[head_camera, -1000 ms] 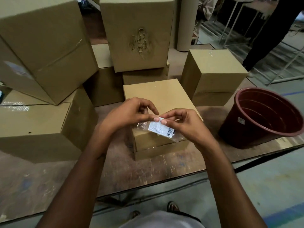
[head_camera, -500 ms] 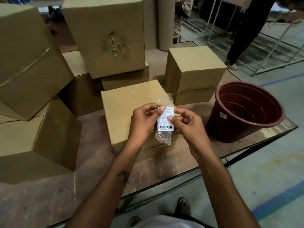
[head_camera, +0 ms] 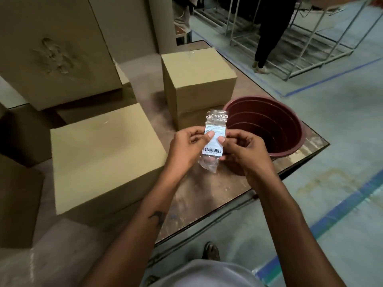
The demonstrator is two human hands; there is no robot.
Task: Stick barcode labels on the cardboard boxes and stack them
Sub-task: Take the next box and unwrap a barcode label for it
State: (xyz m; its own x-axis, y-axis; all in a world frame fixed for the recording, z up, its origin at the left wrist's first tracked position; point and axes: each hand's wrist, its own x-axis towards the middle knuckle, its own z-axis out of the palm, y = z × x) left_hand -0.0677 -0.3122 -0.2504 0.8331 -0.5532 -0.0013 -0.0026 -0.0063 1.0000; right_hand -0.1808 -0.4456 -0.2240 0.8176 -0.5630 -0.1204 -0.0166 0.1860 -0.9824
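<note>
A white barcode label (head_camera: 214, 145) on a strip of clear film stands upright between both hands. My left hand (head_camera: 186, 148) pinches its left edge with thumb and fingers. My right hand (head_camera: 242, 152) pinches its right edge. The label hangs in the air between a low cardboard box (head_camera: 103, 154) on its left and a dark red bucket (head_camera: 269, 129) on its right. A taller cardboard box (head_camera: 196, 83) stands just behind the hands. A big dented box (head_camera: 56, 50) rises at the back left.
All boxes rest on a worn wooden table (head_camera: 207, 195), whose front edge and right corner are close to me. More cardboard fills the left side. A person's dark legs (head_camera: 267, 38) stand by metal racks (head_camera: 323, 38) on the floor at the back right.
The view has swung to the right, so boxes slid left. Both hands carried the label rightward, off the low box toward the bucket, and turned it from slanted to upright.
</note>
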